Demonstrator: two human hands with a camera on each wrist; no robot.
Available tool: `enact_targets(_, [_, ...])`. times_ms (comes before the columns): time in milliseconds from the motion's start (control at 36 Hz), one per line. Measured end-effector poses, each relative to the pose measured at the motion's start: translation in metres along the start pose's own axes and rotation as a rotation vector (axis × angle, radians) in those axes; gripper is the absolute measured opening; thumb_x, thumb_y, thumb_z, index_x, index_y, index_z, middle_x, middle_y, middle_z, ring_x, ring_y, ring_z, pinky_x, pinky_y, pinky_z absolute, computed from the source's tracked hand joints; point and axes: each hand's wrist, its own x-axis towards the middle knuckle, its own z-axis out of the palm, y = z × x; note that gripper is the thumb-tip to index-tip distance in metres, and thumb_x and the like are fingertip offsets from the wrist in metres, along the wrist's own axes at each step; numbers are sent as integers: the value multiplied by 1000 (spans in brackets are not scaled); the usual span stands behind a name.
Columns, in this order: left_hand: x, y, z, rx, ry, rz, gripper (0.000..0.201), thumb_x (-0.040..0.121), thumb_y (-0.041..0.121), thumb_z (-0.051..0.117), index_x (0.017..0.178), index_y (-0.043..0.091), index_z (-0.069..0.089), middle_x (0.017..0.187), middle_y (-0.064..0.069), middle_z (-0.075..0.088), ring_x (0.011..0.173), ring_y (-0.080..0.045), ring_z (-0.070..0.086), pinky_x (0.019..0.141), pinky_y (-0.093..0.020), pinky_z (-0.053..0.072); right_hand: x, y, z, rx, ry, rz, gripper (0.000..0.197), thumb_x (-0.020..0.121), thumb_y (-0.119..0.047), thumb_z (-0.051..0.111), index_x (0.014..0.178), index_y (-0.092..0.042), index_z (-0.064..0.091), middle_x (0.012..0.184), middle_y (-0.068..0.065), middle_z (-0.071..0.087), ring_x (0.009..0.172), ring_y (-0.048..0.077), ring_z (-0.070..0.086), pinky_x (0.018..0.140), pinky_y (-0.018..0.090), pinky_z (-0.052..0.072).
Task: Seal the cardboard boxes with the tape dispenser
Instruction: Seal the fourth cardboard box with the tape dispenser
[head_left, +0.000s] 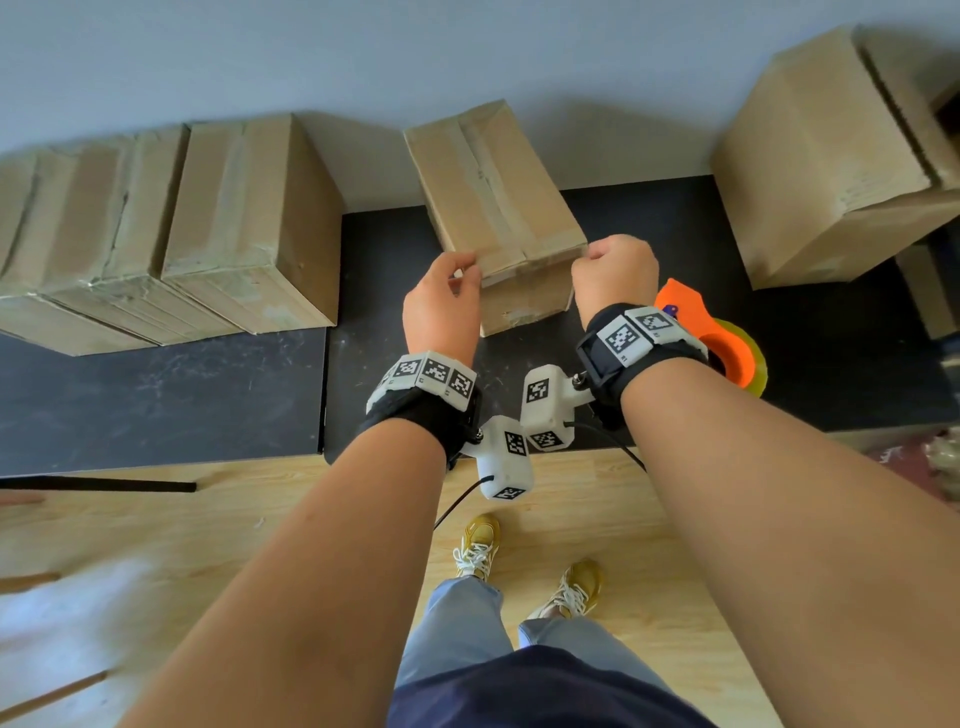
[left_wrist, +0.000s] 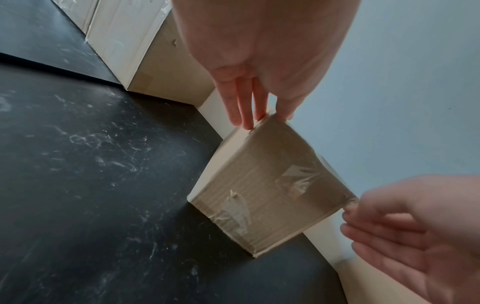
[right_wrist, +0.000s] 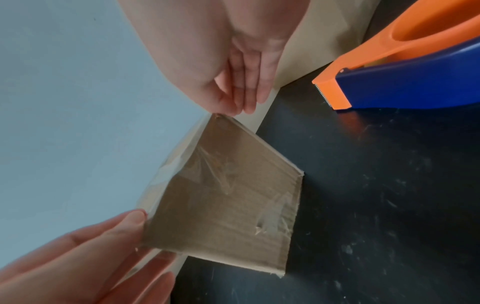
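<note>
A small taped cardboard box (head_left: 493, 197) stands on the black table (head_left: 156, 395), its near face toward me. My left hand (head_left: 465, 270) pinches the box's near top left corner between thumb and fingers; the left wrist view shows the left hand (left_wrist: 262, 119) on that corner of the box (left_wrist: 265, 185). My right hand (head_left: 589, 254), fingers curled, holds the near top right corner; in its wrist view the right hand (right_wrist: 233, 111) meets the box (right_wrist: 226, 205) at the corner tip. The orange and blue tape dispenser (head_left: 727, 343) lies on the table behind my right wrist, its serrated blade (right_wrist: 324, 96) facing the box.
A row of taped cardboard boxes (head_left: 249, 223) fills the left of the table against the wall. A larger box (head_left: 831, 156) stands at the right. The table's near edge (head_left: 415, 457) borders the wooden floor, where my feet stand.
</note>
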Motion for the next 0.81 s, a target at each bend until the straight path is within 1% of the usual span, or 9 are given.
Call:
enact_targets(111, [-1, 1, -4, 3, -29, 11, 23, 97, 30, 51, 116, 27, 64, 95, 11, 66, 82, 0, 59, 70, -14, 44, 3, -1, -7, 0, -45, -23, 24, 92, -11, 53, 103, -13, 75, 101, 5, 72, 88, 18, 63, 68, 24, 39])
enact_targets(167, [-2, 0, -6, -24, -56, -10, 26, 98, 28, 47, 119, 29, 63, 91, 11, 66, 73, -1, 58, 67, -17, 47, 6, -1, -12, -60, -53, -57, 23, 93, -11, 53, 103, -12, 74, 102, 7, 71, 93, 23, 64, 68, 26, 39])
enact_targets(222, [-3, -3, -9, -51, -90, -37, 31, 98, 25, 43, 122, 32, 62, 86, 10, 66, 58, -2, 54, 57, -21, 46, 7, 1, -15, -71, -34, -98, 23, 91, -6, 52, 106, -12, 69, 104, 7, 68, 95, 25, 63, 71, 29, 44])
enact_targets(306, [-3, -6, -14, -36, -141, -31, 39, 97, 20, 41, 127, 36, 59, 91, 2, 69, 46, -5, 48, 53, -20, 41, 6, 3, -19, -20, 13, -218, 28, 86, 4, 49, 105, -13, 60, 96, 4, 67, 88, 24, 62, 74, 37, 52])
enact_targets(361, [-3, -5, -17, -19, -164, -10, 41, 96, 19, 43, 130, 36, 57, 101, -5, 71, 58, -11, 58, 60, -25, 47, 7, 3, -19, -53, -11, -295, 32, 85, 6, 45, 99, -16, 63, 91, 4, 68, 84, 25, 63, 69, 37, 52])
enact_targets(417, [-2, -6, -19, -9, -177, 8, 41, 96, 19, 47, 131, 36, 57, 103, -7, 71, 57, -6, 59, 63, -28, 51, 10, 1, -19, -83, -48, -321, 36, 87, 3, 44, 101, -20, 69, 96, 3, 70, 88, 24, 64, 70, 31, 51])
enact_targets(528, [3, -9, -20, 33, -160, 42, 37, 95, 20, 54, 128, 35, 59, 118, 2, 68, 75, -5, 64, 69, -12, 47, 14, 2, -22, -123, -97, -354, 36, 85, 4, 45, 100, -19, 69, 96, 4, 68, 89, 25, 62, 70, 30, 48])
enact_targets(667, [8, -9, -20, 98, -155, 71, 36, 94, 20, 57, 127, 33, 61, 115, 2, 70, 95, -12, 66, 86, -26, 53, 13, 4, -25, -177, -115, -419, 35, 80, 11, 44, 97, -13, 63, 93, 5, 61, 83, 26, 57, 65, 30, 40])
enact_targets(806, [13, -9, -20, 115, -168, 107, 37, 92, 20, 61, 128, 30, 61, 124, 3, 65, 109, -10, 62, 98, -25, 48, 12, 10, -22, -184, -94, -486, 30, 82, 11, 46, 94, -13, 60, 87, 4, 58, 78, 24, 56, 63, 32, 42])
